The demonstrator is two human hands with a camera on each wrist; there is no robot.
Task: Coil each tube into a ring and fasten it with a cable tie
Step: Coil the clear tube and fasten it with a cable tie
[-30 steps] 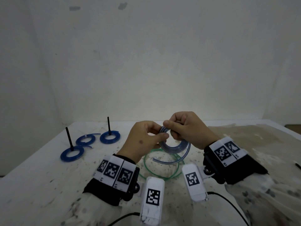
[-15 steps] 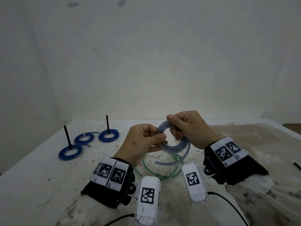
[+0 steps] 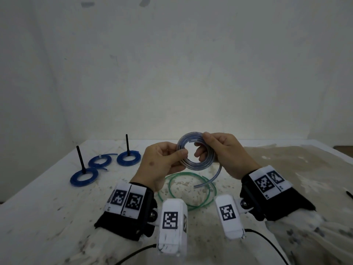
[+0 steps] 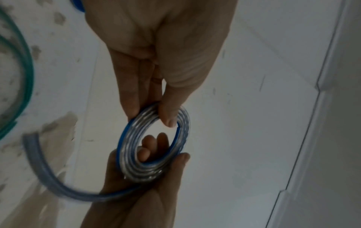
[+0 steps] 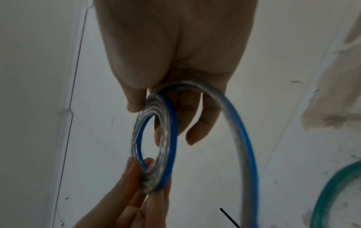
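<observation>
A clear bluish tube [image 3: 188,163] is wound into a small coil held upright above the table, with a loose tail [image 3: 211,180] curving down to the right. My left hand [image 3: 177,155] pinches the coil's left side between thumb and fingers. My right hand [image 3: 202,146] grips its upper right, fingers through the ring. The left wrist view shows the coil [image 4: 154,143] pinched by my left hand [image 4: 154,114], and the right wrist view shows the coil [image 5: 156,138] held by my right hand [image 5: 156,106]. A green tube [image 3: 186,190] lies looped on the table below.
Three blue coiled rings lie at the left: one [image 3: 84,176] and another [image 3: 128,159] with black cable ties standing upright, and a third [image 3: 100,161] between them. A black cable tie [image 3: 349,194] lies at the table's right edge. The white wall stands behind the table [image 3: 47,207].
Both hands have lifted the coil higher and spread apart, so the ring now faces me more openly. The loose tail is shorter and swung to the right.
</observation>
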